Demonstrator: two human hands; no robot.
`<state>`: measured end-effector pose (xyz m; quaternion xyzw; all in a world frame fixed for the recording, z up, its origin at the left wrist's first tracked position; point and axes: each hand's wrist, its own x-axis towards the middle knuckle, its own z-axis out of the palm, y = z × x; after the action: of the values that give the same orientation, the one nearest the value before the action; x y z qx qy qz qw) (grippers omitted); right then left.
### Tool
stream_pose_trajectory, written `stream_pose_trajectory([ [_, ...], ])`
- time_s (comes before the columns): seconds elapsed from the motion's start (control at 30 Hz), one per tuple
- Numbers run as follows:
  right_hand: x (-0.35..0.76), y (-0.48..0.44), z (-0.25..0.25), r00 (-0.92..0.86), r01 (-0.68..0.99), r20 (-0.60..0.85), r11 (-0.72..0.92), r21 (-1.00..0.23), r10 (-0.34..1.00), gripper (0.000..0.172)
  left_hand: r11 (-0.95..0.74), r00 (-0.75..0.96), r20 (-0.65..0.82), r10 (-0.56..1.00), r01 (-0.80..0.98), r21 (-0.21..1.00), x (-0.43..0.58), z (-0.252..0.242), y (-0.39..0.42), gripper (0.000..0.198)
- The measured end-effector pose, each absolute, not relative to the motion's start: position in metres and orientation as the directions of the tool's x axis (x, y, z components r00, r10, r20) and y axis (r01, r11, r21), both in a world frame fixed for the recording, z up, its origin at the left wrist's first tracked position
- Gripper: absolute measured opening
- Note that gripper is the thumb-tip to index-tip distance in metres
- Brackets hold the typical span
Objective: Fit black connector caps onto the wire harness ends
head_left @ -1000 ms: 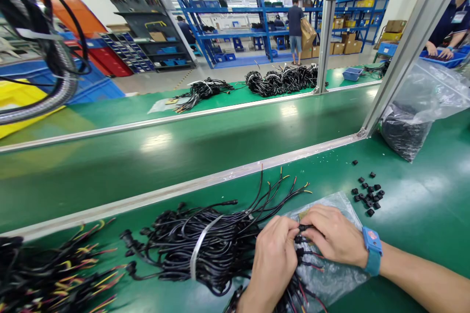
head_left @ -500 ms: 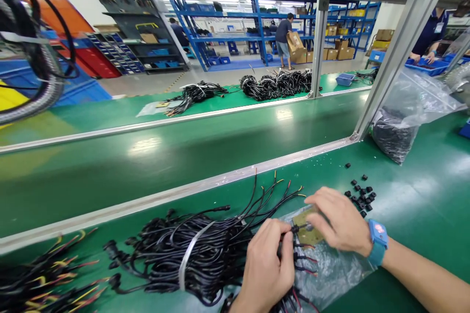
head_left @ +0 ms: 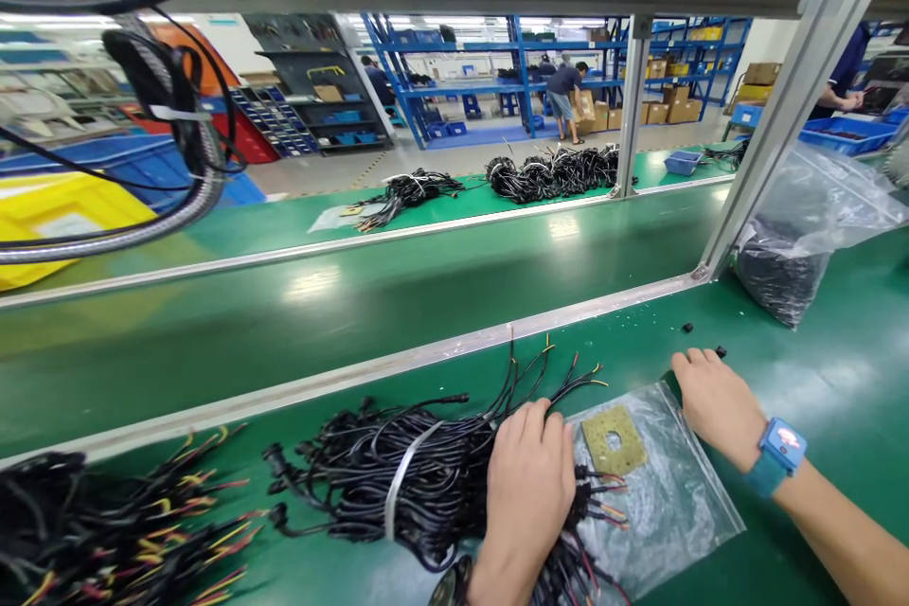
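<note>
A bundle of black cables [head_left: 355, 469], bound with a white tie [head_left: 404, 473], lies on the green bench. My left hand [head_left: 531, 478] is closed over its right end, with fingers curled round the cables and fingertips partly hidden. Red and yellow bare wire ends stick out past it. My right hand [head_left: 721, 407] is lowered over the small black caps at the right, fingers bent together; whatever is under them is hidden. One black cap [head_left: 687, 328] shows just beyond it. Between my hands, a yellowish square plate [head_left: 600, 454] with a hole lies on a clear plastic bag [head_left: 692, 502].
More cables with stripped ends [head_left: 142, 530] lie at the left. A metal post [head_left: 774, 114] and a plastic bag of black parts [head_left: 781, 265] stand at the right. A metal rail [head_left: 355, 369] crosses behind the bundle. Looped hoses [head_left: 205, 180] hang at upper left.
My right hand has moved right, from the cable end above the plate to the black caps, now covering most of them. My left hand has turned palm-down over the bundle. The view has shifted.
</note>
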<state>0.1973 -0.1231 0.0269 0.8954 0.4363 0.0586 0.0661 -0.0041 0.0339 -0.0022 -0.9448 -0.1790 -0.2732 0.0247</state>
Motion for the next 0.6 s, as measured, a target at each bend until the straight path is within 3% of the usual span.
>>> stream_pose_trajectory([
  [0.2,0.193,-0.117,0.024,0.512,0.847,0.133,-0.524,0.085,0.849,0.028,-0.923,0.807,0.470,0.357,0.382,0.046,-0.004,-0.005,0.034,0.016],
  [0.4,0.181,-0.108,0.020,0.402,0.909,0.224,-0.356,-0.218,0.888,0.025,-0.941,0.787,0.541,0.297,0.338,0.026,-0.004,0.000,0.034,0.017],
  [0.6,0.170,-0.098,0.024,0.294,0.933,0.300,-0.203,-0.298,0.908,0.022,-0.981,0.752,0.630,0.192,0.147,0.124,-0.005,-0.002,0.043,0.012],
])
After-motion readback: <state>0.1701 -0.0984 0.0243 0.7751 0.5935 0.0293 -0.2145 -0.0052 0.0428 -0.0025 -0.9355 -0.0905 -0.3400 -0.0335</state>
